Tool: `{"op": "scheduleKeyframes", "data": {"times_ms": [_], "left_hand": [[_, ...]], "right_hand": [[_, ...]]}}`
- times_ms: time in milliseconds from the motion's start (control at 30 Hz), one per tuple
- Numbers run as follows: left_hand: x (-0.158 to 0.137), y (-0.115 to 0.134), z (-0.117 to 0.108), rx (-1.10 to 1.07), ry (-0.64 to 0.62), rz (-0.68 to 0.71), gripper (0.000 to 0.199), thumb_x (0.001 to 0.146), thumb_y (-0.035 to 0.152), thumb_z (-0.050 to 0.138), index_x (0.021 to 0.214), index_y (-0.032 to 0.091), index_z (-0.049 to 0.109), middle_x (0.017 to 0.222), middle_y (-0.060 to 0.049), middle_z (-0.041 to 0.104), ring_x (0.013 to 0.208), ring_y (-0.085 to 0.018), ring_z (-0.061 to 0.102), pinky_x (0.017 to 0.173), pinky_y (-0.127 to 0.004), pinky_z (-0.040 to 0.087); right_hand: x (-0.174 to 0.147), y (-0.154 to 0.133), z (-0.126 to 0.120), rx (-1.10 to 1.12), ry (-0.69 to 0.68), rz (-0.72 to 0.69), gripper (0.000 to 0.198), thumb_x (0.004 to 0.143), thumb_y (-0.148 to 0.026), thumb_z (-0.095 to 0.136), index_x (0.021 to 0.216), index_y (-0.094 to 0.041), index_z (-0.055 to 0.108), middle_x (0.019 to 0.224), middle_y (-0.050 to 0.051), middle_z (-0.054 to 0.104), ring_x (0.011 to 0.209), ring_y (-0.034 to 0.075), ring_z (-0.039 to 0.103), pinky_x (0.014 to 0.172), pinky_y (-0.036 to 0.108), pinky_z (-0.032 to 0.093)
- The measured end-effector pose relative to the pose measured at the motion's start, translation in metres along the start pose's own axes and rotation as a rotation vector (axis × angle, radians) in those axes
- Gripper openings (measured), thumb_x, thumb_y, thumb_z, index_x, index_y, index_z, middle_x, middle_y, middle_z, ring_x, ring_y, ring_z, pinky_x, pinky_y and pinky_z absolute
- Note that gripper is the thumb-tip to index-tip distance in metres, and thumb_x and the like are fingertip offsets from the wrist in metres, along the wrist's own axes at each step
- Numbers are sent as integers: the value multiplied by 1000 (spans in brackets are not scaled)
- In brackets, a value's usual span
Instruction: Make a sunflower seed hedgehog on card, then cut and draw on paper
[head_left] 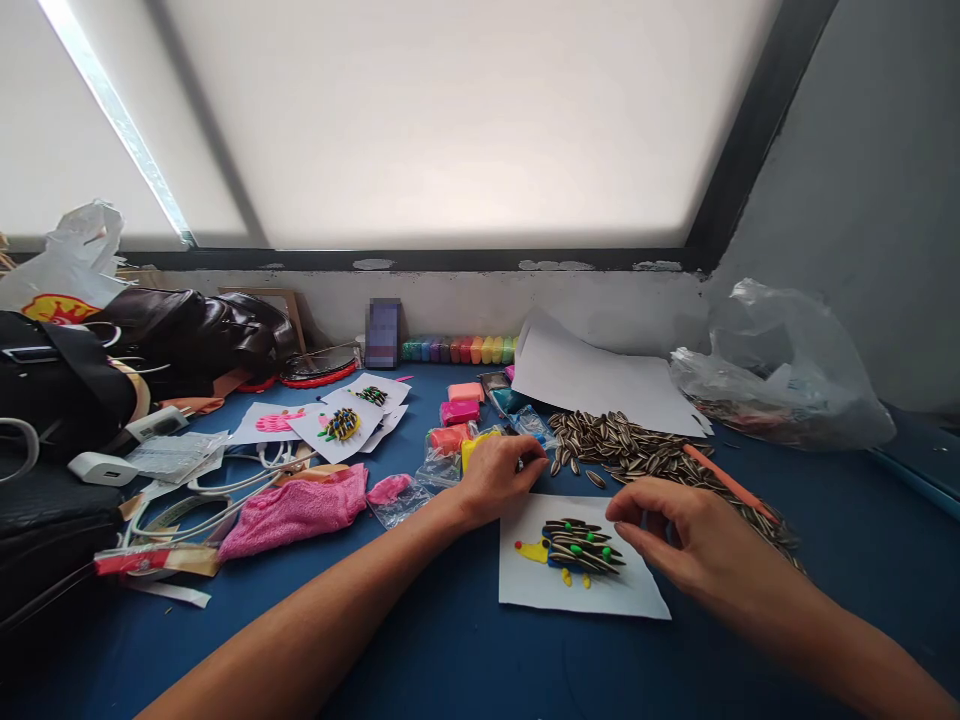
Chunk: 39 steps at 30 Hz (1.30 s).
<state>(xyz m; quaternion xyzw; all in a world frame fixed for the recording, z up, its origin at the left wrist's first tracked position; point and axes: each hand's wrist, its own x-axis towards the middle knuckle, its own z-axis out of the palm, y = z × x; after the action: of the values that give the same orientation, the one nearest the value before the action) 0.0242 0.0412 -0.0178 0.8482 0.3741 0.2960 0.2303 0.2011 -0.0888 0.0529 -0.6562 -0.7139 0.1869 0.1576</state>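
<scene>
A sheet of white paper (517,588) lies on the blue table, bearing a hedgehog picture. The hedgehog has a yellow clay head (533,551), a red nose, striped sunflower seeds (581,547) as spines, small green clay dots and yellow feet. My left hand (499,475) is above the paper's top edge, beside yellow clay (480,445); its fingers are curled together in a pinch, and what they hold, if anything, is hidden. Over the paper's right side, my right hand (675,530) has thumb and forefinger tips close together near the spines. Anything between them is too small to make out.
Loose sunflower seeds (622,445) are heaped behind my right hand, with an orange stick (731,482) across them. Finished picture cards (341,425), a pink cloth (300,510) and cables lie left. White sheets (600,375) and a plastic bag (795,380) stand behind.
</scene>
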Motion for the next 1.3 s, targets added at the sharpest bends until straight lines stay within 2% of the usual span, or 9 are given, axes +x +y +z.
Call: {"op": "scheduleKeyframes", "data": {"times_ms": [100,233,600,1067,1300], "left_hand": [[0,0,0,3,2,-3,12,82,25,61,80,20,71,63,2,64,56,-10,52,54,-21,31],[0,0,1,6,3,5,12,82,24,61,80,19,72,62,2,63,56,-10,52,54,-21,31],[0,0,0,24,-2,3,13,83,26,61,82,21,72,68,1,67,60,-11,56,56,-21,34],[0,0,0,31,-4,15,14,83,26,60,82,20,72,67,1,67,61,-11,57,57,-21,36],[-1,1,-1,32,-8,2,13,83,26,60,82,20,72,68,1,67,60,-12,56,56,-22,34]], "right_hand": [[1,3,1,-83,-59,5,21,86,-25,45,80,-23,66,79,3,66,63,16,55,55,27,39],[0,4,1,-161,-89,38,19,83,-19,46,80,-23,64,75,2,64,60,15,53,54,27,37],[-4,-1,0,-211,-151,46,19,82,-19,47,79,-24,66,80,2,65,64,16,56,58,27,37],[-5,-3,3,-134,-117,-51,25,81,-14,46,82,-23,69,81,3,66,70,17,59,61,27,40],[-6,-3,3,-147,-125,-52,27,82,-12,44,82,-24,68,84,3,66,73,18,60,63,27,41]]}}
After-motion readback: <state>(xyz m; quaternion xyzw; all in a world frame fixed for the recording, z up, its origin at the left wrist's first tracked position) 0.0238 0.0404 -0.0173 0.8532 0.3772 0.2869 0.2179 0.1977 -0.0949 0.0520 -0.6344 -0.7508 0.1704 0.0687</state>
